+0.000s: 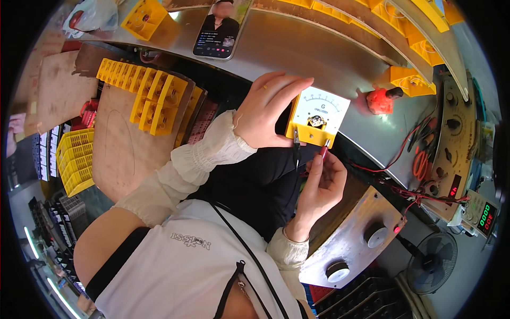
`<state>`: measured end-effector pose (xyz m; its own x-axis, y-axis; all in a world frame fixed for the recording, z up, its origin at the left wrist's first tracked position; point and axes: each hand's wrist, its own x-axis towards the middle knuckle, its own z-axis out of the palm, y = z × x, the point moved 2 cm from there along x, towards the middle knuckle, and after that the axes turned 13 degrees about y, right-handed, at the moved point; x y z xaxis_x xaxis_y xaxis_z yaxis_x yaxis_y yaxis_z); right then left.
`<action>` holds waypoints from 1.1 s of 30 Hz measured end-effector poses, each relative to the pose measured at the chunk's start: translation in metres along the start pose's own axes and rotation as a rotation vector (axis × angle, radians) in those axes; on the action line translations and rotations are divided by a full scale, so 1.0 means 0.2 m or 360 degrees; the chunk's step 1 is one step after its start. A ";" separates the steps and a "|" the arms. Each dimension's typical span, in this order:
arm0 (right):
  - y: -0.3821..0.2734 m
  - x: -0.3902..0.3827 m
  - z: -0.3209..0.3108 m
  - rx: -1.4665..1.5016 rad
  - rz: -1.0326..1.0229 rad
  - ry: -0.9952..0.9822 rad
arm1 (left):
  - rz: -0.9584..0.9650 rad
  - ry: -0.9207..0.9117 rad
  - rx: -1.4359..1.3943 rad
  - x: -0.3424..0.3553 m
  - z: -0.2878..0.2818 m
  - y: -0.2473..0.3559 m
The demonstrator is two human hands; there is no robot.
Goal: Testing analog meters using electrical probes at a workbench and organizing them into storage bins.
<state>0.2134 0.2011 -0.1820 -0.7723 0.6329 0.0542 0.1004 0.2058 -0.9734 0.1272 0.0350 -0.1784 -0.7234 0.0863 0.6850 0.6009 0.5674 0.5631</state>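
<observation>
My left hand (266, 110) grips a yellow galvanometer (325, 110) by its left side, its white dial facing up. Fingers lie along the upper edge, with the thumb near the lower corner. A black crocodile clip (296, 148) with a lead hangs at the meter's lower left. Below the lower right corner, my right hand (325, 183) pinches a red-sleeved clip (323, 151), its metal tip touching the yellow front by the terminal. Whether its jaws bite on anything is too small to tell.
A phone (220, 29) lies on the metal bench (287, 40), with a red bottle (379, 101) to the right. Yellow meter housings (159, 101) stand on a board at left. Right are orange-handled pliers (421, 164), red leads, a knobbed panel (451, 127), a power supply (479, 211), a knobbed box (356, 234) and fan (433, 260).
</observation>
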 end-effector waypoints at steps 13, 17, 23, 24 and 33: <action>0.02 0.02 -0.01 -0.0200 -0.0241 0.0039 | -0.0081 -0.0059 0.0020 0.00 0.01 -0.01; 0.01 0.06 -0.05 -0.0207 -0.0610 0.0027 | 0.0007 -0.0044 -0.0004 0.04 -0.01 -0.04; -0.02 -0.10 -0.17 0.0210 0.0107 0.0106 | -0.0123 0.0235 -0.0012 -0.02 -0.01 0.04; -0.02 -0.13 -0.13 0.0230 0.0106 -0.0005 | -0.0173 0.0320 0.0005 -0.05 -0.02 0.07; -0.17 -0.18 0.17 -0.0185 -0.0703 -0.0453 | -0.0520 0.0572 0.0155 -0.20 -0.31 0.12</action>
<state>0.2172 0.1460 -0.1588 -0.8946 0.2434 0.3747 -0.2162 0.4981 -0.8397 0.1920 -0.0065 -0.1637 -0.6953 -0.3872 0.6055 0.3149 0.5932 0.7409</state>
